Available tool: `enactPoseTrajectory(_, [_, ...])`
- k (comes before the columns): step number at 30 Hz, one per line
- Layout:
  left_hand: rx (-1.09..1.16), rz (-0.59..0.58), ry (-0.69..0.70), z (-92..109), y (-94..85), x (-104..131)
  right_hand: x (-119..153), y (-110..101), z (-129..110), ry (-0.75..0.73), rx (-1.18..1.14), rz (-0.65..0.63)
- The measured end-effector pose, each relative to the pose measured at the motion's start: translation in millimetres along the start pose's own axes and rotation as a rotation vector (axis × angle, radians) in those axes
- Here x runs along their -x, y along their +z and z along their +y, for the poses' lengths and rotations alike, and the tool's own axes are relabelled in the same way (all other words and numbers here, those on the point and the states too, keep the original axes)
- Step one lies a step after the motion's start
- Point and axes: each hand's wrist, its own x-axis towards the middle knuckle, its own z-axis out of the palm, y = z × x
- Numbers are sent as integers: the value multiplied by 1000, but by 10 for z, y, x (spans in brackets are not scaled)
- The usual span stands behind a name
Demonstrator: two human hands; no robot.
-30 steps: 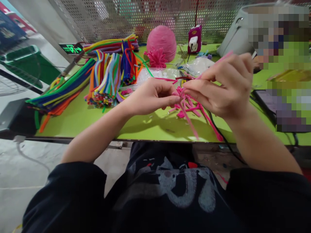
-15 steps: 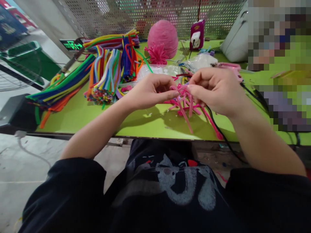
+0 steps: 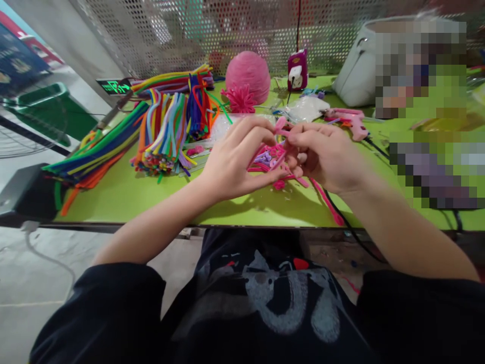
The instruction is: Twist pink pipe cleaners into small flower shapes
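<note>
Both hands have drawn closer together since a moment ago, and the pink pipe-cleaner bundle [image 3: 273,155] now sits cupped between them instead of trailing below my fingers; the long pink stems that hung toward the bench edge are mostly tucked under my right hand. A pink glue gun [image 3: 350,121] has come into view behind my right hand.

Rows of coloured pipe cleaners [image 3: 151,134] lie fanned across the left half of the green bench [image 3: 125,194], well apart from my hands. Behind the bundle are a spiky pink pipe-cleaner ball [image 3: 240,99] and, just beyond it, a larger pink fuzzy ball [image 3: 248,76], with a magenta plug adapter [image 3: 296,71] beside them against the perforated metal screen [image 3: 189,30]. Clear plastic bags [image 3: 308,107] lie just behind my hands. A black cable [image 3: 350,227] runs under my right wrist and over the near edge.

Bare green surface lies open between the rows and my left hand, and a narrow strip runs along the near edge under my wrists.

My left hand [image 3: 235,164] curls around the bundle's left side, fingers arched over the top, thumb underneath. My right hand [image 3: 326,154] is closed on a pink stem [image 3: 282,129], pinching it at the bundle's top, where the fingertips of both hands nearly meet.
</note>
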Motion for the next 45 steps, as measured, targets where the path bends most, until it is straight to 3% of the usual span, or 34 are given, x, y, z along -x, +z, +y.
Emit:
enactPoseTrajectory(9, [-78, 73, 152, 5, 24, 22, -15, -16, 48, -58, 37, 5])
enactPoseTrajectory(18, [-130, 0, 313, -28, 64, 41, -119, -68, 154, 71, 123, 90])
enactPoseTrajectory(21, [-32, -27, 207, 8, 65, 30, -140, -64, 160, 66, 131, 104])
enactPoseTrajectory(25, [77, 43, 8, 49, 6, -13, -115, -48, 133, 20, 176, 68])
enactPoseTrajectory(27, [76, 8, -32, 34, -42, -31, -95, -41, 120, 8, 224, 32])
enactPoseTrajectory(31, [32, -131, -6, -40, -109, -38, -77, -22, 104, -47, 284, -57])
enactPoseTrajectory(37, [53, -221, 34, -63, -111, -26, -71, -42, 64, -20, 289, -113])
enactPoseTrajectory(45, [207, -273, -100, 19, -141, -61, -86, -90, 36, 20, 194, -186])
